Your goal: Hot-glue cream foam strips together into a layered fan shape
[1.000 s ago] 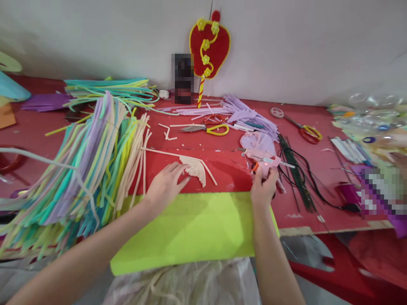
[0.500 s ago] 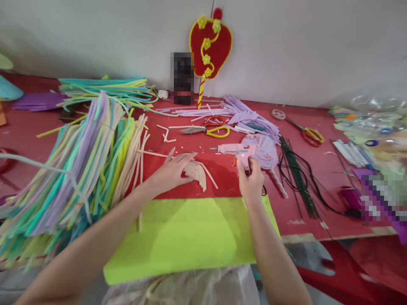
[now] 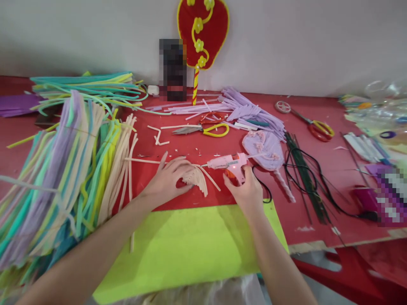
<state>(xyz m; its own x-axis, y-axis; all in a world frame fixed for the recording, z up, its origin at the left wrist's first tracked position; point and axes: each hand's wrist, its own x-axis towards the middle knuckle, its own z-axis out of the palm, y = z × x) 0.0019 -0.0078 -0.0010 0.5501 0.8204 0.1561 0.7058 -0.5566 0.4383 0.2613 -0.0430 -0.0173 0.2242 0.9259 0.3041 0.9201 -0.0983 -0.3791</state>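
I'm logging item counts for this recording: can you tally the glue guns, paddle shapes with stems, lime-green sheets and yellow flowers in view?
Glue guns: 1, the pink glue gun in the right hand
Paddle shapes: 2, the red paddle and the lilac paddle
Lime-green sheets: 1, the lime-green sheet
Yellow flowers: 5, counting those at the top edge
Total: 9

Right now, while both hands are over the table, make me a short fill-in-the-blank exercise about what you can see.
1. The right hand holds a ____ glue gun.
2. The left hand is at the cream stems, which lie over a ____ tabletop.
3. The glue gun's nozzle points toward the ____ hand.
4. The red ornament at the back carries ____ flowers.

Missing words: pink; red; left; yellow.
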